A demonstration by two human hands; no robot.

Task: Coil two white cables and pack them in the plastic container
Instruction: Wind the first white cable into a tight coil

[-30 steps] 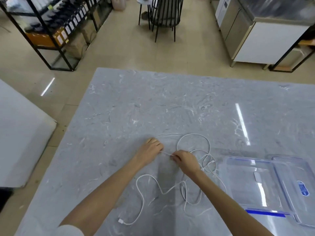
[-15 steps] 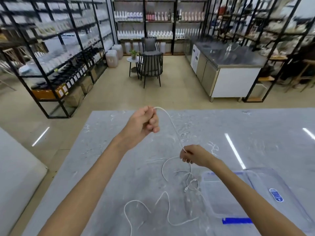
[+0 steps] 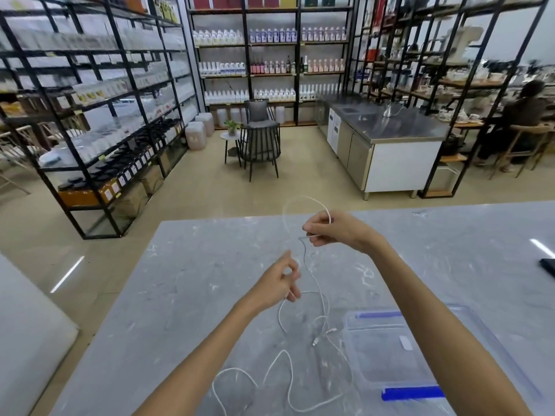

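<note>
My right hand [image 3: 335, 232] is raised above the grey marble table [image 3: 186, 295] and pinches a white cable [image 3: 313, 279], which arcs in a loop above its fingers. The same cable hangs down to the table. Lower and to the left, my left hand [image 3: 277, 285] pinches a stretch of it between thumb and fingers. A second white cable [image 3: 289, 373] lies in loose waves near the table's front, and the plugs tangle beside the container. The clear plastic container [image 3: 350, 328], with blue clips, stands at the front right, partly hidden by my right forearm.
A dark flat object [image 3: 548, 265] lies at the table's right edge. Beyond the far table edge are open floor, a black chair [image 3: 261, 142], a steel counter [image 3: 390, 136] and black shelving racks. A person sits far right at the back.
My right hand rose with the cable and now holds a loop. My left hand dropped from high on the left to a lower grip. The view tilted upward.
</note>
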